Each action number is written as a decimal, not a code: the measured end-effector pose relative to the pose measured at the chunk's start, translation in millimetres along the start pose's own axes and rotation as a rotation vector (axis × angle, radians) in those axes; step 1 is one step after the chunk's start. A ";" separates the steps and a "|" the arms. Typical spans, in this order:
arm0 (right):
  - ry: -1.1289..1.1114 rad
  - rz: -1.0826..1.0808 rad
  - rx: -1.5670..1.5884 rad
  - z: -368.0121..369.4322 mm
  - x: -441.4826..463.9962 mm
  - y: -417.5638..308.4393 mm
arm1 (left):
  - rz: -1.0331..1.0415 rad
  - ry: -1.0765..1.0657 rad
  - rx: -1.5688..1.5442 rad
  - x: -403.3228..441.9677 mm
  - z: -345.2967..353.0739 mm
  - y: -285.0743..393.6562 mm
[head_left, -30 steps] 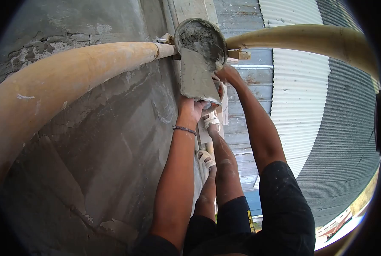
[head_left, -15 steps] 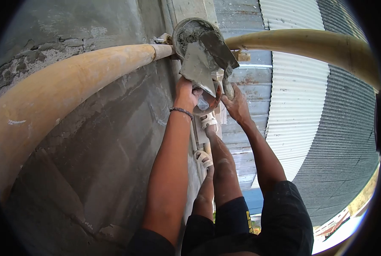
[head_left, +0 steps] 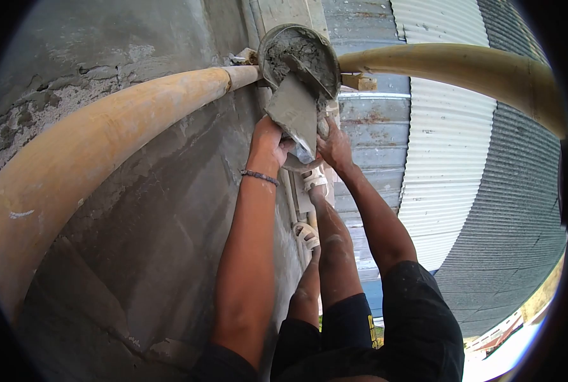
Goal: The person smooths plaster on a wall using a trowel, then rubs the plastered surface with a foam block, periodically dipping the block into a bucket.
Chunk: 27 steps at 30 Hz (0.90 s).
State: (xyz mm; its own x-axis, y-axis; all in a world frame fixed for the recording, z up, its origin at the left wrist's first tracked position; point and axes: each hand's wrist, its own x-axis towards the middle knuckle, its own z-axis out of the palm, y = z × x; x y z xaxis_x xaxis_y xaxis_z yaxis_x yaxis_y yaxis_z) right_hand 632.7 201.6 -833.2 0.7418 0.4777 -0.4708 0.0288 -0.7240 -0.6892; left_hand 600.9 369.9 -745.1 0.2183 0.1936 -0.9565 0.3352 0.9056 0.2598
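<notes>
A round bucket (head_left: 263, 58) holds wet grey mortar (head_left: 309, 52). My left hand (head_left: 271, 143) grips a flat, mortar-smeared plate (head_left: 295, 116) from below, tilted against the near side of the bucket opening. In my right hand (head_left: 336, 148) is the handle of a trowel (head_left: 308, 76). Its blade reaches into the bucket, by the plate's upper edge. The underside of the plate and most of my left fingers are hidden. Just below my hands, part of a second rounded rim (head_left: 304, 167) shows.
A plastered wall (head_left: 169, 223) runs along the left. Thick bamboo poles (head_left: 125, 121) (head_left: 449, 60) cross on both sides of the bucket. Corrugated roofing (head_left: 446, 165) lies to the right. My sandalled feet (head_left: 306, 234) stand on a narrow ledge between wall and roofing.
The trowel blade has moved left and down from above the plate's right side into the bucket. My right hand has shifted slightly left and lower; the plate has tilted and dropped a little.
</notes>
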 end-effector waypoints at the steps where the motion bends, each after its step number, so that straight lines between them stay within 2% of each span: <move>1: -0.015 0.050 -0.057 8.7 12.0 9.8 | 0.000 0.004 0.004 6.3 -7.7 -1.8; 3: -0.002 0.028 -0.122 29.9 39.0 36.1 | 0.017 -0.095 0.078 22.9 -27.3 -7.5; 7: -0.019 0.041 -0.206 37.0 62.7 58.8 | 0.056 -0.015 -0.105 -4.3 -14.8 -9.2; 9: 0.029 0.030 -0.190 28.8 49.5 54.4 | 0.030 0.020 -0.063 0.0 -16.8 -9.5; 11: 0.173 -0.058 -0.156 14.4 33.6 50.7 | 0.050 0.018 -0.068 3.6 -9.3 -6.2; 15: -0.042 0.097 0.050 -43.5 -20.0 -18.3 | 0.008 0.037 -0.043 8.7 7.5 9.7; 17: -0.041 0.073 0.021 -33.5 -35.1 -10.6 | -0.012 0.064 -0.010 8.1 11.9 7.7; 19: -0.036 0.049 0.005 -22.5 -37.3 -7.4 | 0.025 0.003 -0.039 4.4 11.5 5.0; 21: 0.089 -0.008 0.014 -10.4 -17.9 -7.0 | 0.061 -0.025 0.007 -2.6 1.9 5.3; 23: 0.039 0.088 -0.054 5.4 10.1 17.8 | 0.083 -0.059 0.058 -12.1 0.1 2.7; 25: 0.068 0.028 -0.134 21.2 36.8 38.4 | 0.091 -0.001 -0.034 -23.8 3.0 9.0; 27: 0.104 -0.022 -0.076 29.7 44.5 58.9 | 0.105 0.005 0.020 -13.7 -1.9 7.3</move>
State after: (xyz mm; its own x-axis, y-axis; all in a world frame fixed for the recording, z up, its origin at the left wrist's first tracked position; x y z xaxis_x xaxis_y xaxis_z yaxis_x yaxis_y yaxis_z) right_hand 647.6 195.0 -911.1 0.8058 0.4427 -0.3933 0.0937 -0.7510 -0.6536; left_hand 598.7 374.5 -730.4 0.2488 0.2889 -0.9245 0.3291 0.8725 0.3612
